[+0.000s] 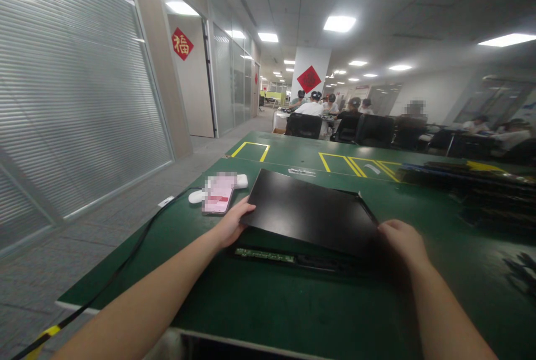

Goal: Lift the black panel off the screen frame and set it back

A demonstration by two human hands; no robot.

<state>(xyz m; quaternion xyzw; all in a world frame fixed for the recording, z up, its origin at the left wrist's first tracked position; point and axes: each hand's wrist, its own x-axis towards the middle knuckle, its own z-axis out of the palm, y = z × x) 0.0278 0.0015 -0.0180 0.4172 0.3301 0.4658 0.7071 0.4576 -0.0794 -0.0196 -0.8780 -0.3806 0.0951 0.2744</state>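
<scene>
A flat black panel [310, 212] lies tilted on the green table [268, 304], its near edge lifted over a black chassis with a green circuit strip [263, 255] showing below. My left hand [231, 223] grips the panel's near left corner, fingers curled on its edge. At the near right corner my right hand [402, 240] holds the panel, fingers wrapped under it and partly hidden.
A pink phone [218, 193] and a white device [196, 196] lie left of the panel, with a black cable [125, 262] running off the table's left edge. Black parts are stacked at the right [481, 181]. Several people sit at desks beyond. A glass wall lines the left.
</scene>
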